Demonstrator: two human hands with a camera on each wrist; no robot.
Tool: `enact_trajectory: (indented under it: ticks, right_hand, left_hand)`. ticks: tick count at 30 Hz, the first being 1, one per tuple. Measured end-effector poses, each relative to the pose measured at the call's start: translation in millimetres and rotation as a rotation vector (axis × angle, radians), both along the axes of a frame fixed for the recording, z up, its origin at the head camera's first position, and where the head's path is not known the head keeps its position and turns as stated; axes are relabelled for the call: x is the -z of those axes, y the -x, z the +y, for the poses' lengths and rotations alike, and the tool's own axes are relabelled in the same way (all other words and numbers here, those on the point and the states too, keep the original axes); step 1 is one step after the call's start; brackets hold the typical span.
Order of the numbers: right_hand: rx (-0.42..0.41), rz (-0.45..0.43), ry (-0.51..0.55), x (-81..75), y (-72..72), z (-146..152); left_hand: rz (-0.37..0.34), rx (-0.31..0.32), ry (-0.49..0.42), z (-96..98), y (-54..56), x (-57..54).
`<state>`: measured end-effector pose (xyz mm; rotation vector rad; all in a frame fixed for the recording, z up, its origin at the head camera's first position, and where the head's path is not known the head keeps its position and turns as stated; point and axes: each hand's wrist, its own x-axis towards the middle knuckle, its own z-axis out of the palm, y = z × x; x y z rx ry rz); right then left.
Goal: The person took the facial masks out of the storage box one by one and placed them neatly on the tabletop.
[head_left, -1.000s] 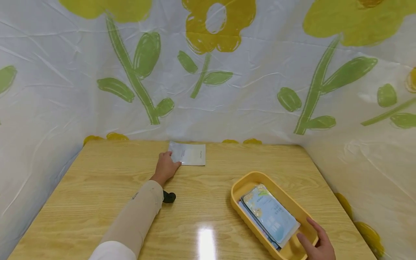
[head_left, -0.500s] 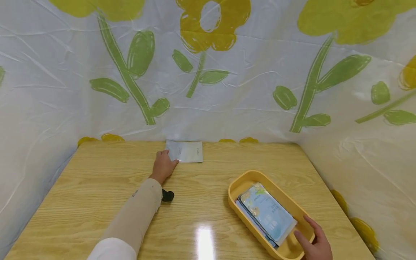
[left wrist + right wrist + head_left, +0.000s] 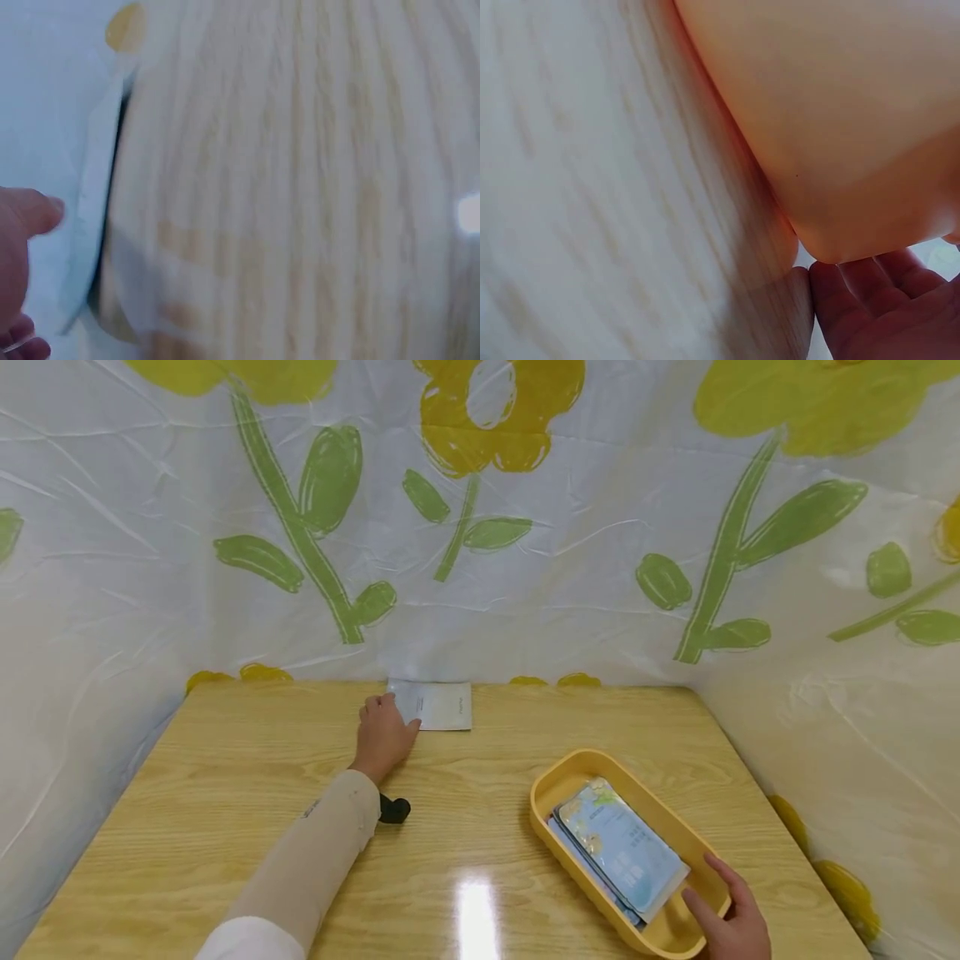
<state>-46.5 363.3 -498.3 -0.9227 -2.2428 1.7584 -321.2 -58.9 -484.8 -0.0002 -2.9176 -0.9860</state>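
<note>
At the table's back edge a flat pale packet (image 3: 446, 704), resembling a sheet-mask sachet, lies against the cloth. My left hand (image 3: 385, 737) is over its left end, fingertips on the far part and thumb by the near edge. The left wrist view shows the packet (image 3: 97, 195) nearly edge-on, with the thumb (image 3: 41, 212) beside it. A yellow plastic basket (image 3: 637, 779) stands at an angle on the right. My right hand (image 3: 731, 918) grips its near end, thumb over the rim; in the right wrist view the fingers (image 3: 877, 289) lie against its outer bottom corner.
Inside the basket lies a small stack of blue floral packets (image 3: 626, 852). A white cloth with flowers (image 3: 570, 568) hangs behind and along both sides of the wooden table (image 3: 300, 735). A black wrist-camera piece (image 3: 395, 810) sticks out at the left wrist.
The packet has shifted slightly back toward the cloth, with my left hand following it. The right hand and basket stay nearly as they were; the head view has moved a little.
</note>
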Motion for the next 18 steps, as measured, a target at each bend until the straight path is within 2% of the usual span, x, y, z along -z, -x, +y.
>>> enact_trajectory:
  ticks: [2, 5, 7, 9, 14, 18]
  right_hand:
    - [-0.001, -0.013, -0.019, -1.0, 0.3, 0]
    - [0.003, -0.01, -0.02, -2.5, 0.2, 0]
    - [0.001, -0.012, -0.042, -2.9, 0.5, 1]
    - [-0.003, -0.014, -0.05, -3.0, 1.1, 1]
    - [-0.02, -0.02, -0.073, -0.9, 1.6, 1]
    - [-0.009, 0.007, -0.034, 1.7, -0.4, 2]
  left_hand:
    - [0.004, 0.012, 0.029, 5.9, -2.5, -6.2]
    - [0.016, 0.065, 0.012, 19.7, -6.8, -19.4]
    - [0.026, 0.136, -0.041, 31.4, -10.6, -29.8]
    - [0.016, 0.236, -0.12, 42.7, -16.8, -39.9]
    - [-0.078, 0.467, -0.293, 67.0, -35.9, -55.2]
    - [-0.099, 0.574, -0.36, 83.8, -50.3, -61.8]
